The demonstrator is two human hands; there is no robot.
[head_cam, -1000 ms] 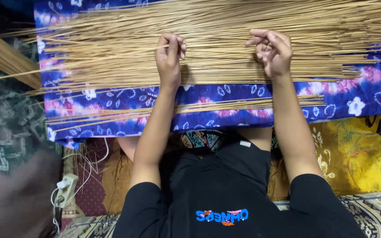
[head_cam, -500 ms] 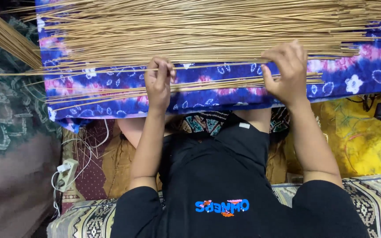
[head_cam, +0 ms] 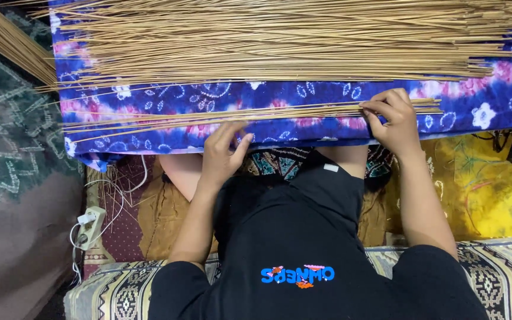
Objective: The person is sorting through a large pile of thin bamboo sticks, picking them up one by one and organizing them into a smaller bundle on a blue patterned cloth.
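Note:
A wide layer of long thin tan sticks (head_cam: 280,41) lies across a blue and pink tie-dye cloth (head_cam: 493,101) over my lap. A small separate bundle of sticks (head_cam: 303,111) lies near the cloth's near edge. My right hand (head_cam: 393,121) pinches the right end of this bundle between thumb and fingers. My left hand (head_cam: 223,155) is at the cloth's edge, fingers stretched out and touching the bundle from below, not closed on it.
Another sheaf of sticks (head_cam: 7,41) slants at the far left over a dark green patterned fabric (head_cam: 13,154). A white power strip with cable (head_cam: 89,228) lies on the floor at left. Yellow cloth (head_cam: 481,189) lies at right, and a patterned cushion (head_cam: 505,272) below.
Both hands have come back from the big layer toward my body, drawing a small bundle of sticks to the cloth's near edge. My left hand has slipped down to that edge.

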